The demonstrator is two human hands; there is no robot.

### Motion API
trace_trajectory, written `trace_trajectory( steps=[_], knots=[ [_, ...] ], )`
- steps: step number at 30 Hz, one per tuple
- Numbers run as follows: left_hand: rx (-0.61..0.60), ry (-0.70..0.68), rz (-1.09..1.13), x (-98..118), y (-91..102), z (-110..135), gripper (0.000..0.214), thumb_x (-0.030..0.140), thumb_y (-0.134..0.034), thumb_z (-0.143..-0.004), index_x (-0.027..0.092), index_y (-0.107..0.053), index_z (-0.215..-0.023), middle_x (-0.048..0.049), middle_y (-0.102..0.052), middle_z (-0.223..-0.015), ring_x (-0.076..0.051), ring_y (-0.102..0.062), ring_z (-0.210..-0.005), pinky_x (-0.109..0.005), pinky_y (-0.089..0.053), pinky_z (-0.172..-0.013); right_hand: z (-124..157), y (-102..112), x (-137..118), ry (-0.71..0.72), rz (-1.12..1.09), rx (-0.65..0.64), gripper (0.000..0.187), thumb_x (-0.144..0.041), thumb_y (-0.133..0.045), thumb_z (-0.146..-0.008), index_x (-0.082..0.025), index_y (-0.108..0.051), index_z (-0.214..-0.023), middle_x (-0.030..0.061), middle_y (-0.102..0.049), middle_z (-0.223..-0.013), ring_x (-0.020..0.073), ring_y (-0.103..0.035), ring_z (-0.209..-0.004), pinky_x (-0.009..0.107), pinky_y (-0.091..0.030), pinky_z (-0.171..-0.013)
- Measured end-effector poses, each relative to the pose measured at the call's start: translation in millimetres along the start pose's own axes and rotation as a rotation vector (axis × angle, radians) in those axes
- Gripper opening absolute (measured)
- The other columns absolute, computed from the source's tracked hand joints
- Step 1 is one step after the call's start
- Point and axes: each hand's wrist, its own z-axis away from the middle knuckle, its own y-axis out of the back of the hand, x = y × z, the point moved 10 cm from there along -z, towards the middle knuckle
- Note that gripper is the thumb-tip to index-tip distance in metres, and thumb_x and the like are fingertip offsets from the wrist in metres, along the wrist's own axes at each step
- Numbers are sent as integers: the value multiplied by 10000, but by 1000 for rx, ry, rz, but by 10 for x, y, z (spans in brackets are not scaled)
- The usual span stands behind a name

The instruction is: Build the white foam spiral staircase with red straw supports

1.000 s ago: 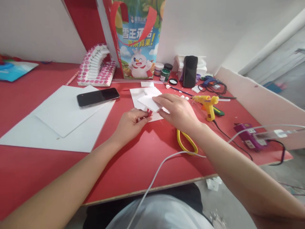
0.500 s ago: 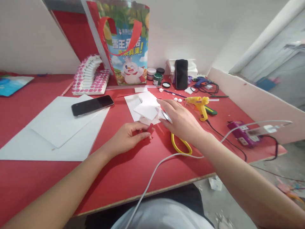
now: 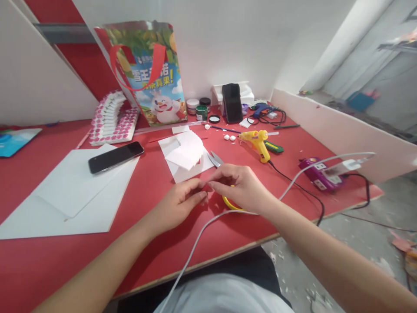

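My left hand point(image 3: 179, 202) pinches a small red strip point(image 3: 206, 187) low over the table, between thumb and fingertips. My right hand point(image 3: 239, 184) meets it there, its thumb and fingers closed on the strip's other end; the fingers mostly hide the piece. Just beyond both hands, a fanned stack of white pieces point(image 3: 186, 152) rests on a white sheet point(image 3: 176, 174). Yellow-handled scissors point(image 3: 214, 160) lie partly under my right hand, blades pointing away from me.
A yellow glue gun point(image 3: 257, 141) and a green cutter point(image 3: 274, 147) lie to the right, near a purple power box point(image 3: 321, 174). A white cable point(image 3: 203, 237) crosses the front. Left are white boards point(image 3: 91, 221) with a phone point(image 3: 115, 157). Behind stand a bag point(image 3: 159, 87) and paint jars point(image 3: 201, 113).
My right hand has come back from beside the white stack to my left hand and now pinches the red strip too. The scissor blades are uncovered. The view has shifted somewhat right.
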Motion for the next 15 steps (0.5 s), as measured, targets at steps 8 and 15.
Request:
trace_trajectory(
  steps=[8, 15],
  knots=[
    [106, 46, -55, -147, -85, 8, 345, 515, -485, -1009, 221, -666, -1027, -38, -679, -999, -221, -623, -988, -320, -476, -916, 99, 168, 55, -36, 458, -26, 182, -302, -633, -957, -142, -708, -998, 66, -727, -896, 157, -657, -743, 256, -455, -651],
    [300, 135, 48, -216, 100, 77, 338, 559, -592, -934, 233, -676, -969, -32, -656, -958, -204, -642, -950, -312, -513, -892, 296, 268, 262, -98, 1111, -137, 318, -373, -591, -947, -83, -665, -1054, 192, -665, -979, 310, -665, -904, 357, -470, -743]
  ],
)
